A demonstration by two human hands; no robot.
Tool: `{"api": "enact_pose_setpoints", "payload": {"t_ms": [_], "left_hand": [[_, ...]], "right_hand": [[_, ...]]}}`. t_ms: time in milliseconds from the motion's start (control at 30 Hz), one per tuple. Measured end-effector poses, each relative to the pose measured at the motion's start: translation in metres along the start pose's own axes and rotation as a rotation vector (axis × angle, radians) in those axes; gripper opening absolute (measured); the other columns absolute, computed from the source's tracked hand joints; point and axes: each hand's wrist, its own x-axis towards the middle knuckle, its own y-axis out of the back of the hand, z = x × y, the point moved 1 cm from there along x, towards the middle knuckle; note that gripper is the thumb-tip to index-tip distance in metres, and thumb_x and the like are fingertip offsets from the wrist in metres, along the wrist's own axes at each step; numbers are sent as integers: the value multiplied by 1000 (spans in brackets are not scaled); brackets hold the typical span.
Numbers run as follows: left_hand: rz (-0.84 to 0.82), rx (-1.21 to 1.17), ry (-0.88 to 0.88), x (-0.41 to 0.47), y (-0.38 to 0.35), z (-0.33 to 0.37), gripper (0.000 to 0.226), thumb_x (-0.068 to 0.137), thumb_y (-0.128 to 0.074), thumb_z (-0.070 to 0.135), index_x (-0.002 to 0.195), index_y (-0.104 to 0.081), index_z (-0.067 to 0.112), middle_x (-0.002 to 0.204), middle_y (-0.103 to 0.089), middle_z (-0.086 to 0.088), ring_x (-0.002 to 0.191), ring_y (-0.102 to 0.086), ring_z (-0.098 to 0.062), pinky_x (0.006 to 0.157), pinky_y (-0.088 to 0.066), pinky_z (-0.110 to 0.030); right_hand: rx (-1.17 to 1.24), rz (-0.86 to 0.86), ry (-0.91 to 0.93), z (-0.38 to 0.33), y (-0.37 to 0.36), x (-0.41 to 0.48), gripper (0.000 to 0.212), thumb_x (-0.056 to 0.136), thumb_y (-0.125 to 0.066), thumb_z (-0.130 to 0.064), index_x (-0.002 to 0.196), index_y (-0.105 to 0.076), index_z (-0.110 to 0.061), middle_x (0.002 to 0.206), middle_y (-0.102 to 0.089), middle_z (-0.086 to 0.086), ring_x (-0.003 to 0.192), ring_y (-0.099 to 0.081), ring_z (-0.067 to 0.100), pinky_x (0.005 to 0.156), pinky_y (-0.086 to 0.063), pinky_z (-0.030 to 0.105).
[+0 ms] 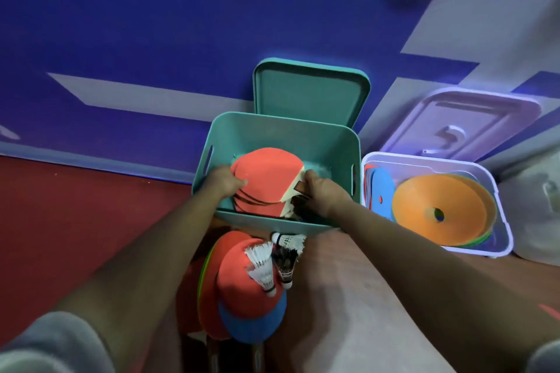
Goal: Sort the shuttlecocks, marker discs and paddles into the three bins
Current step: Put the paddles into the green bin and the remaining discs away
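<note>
We've got both hands down in the teal bin (274, 130), left hand (225, 182) and right hand (322, 192) clamped on the red paddles (268, 172) there. Marker discs (439, 209) already fill the clear bin (501, 239). Nearer us, shuttlecocks (263, 266) and a few more discs (239, 275) wait unsorted.

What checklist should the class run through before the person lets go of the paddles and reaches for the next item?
1. Paddles inside the teal bin: ok.
2. Left hand and right hand both on the paddles: ok.
3. Paddles lying flat and settled: cannot tell.
4. Marker discs already in the clear bin: ok.
5. Shuttlecocks sorted: not ok, they lie on the unsorted disc pile.
6. Third bin ready: cannot tell, not in view.
</note>
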Motion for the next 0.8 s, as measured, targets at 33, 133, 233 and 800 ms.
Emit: {"api": "enact_pose_setpoints", "payload": {"t_ms": [33, 133, 233, 800], "left_hand": [[-22, 16, 14, 4, -3, -3, 49, 84, -73, 33, 118, -65, -2, 122, -64, -22, 111, -62, -32, 93, -49, -37], [-55, -51, 30, 5, -3, -4, 47, 78, -71, 34, 108, -68, -2, 111, -68, -24, 101, -67, -33, 88, -55, -40], [53, -74, -63, -11, 11, 2, 34, 84, -64, 28, 106, -67, 2, 109, -69, -19, 103, -65, -30, 90, -51, -36], [214, -88, -355, -203, -68, -37, 17, 81, -63, 9, 98, -64, 11, 97, -63, -9, 91, -64, -28, 81, -49, -38]], "right_hand": [[-6, -28, -15, -1, -4, 4, 44, 84, -67, -31, 112, -38, -14, 105, -66, 19, 96, -64, 37, 71, -44, 36], [1, -79, -40, -4, -9, 7, 49, 82, -68, -25, 120, -41, -9, 114, -64, 20, 103, -62, 36, 81, -48, 37], [16, -6, -37, -10, 0, -8, 47, 85, -66, -30, 120, -48, -5, 119, -62, 22, 110, -59, 37, 87, -47, 38], [356, 232, 88, -22, -73, -150, 29, 82, -59, -14, 112, -60, -13, 103, -56, 8, 79, -61, 24, 75, -46, 28]]}}
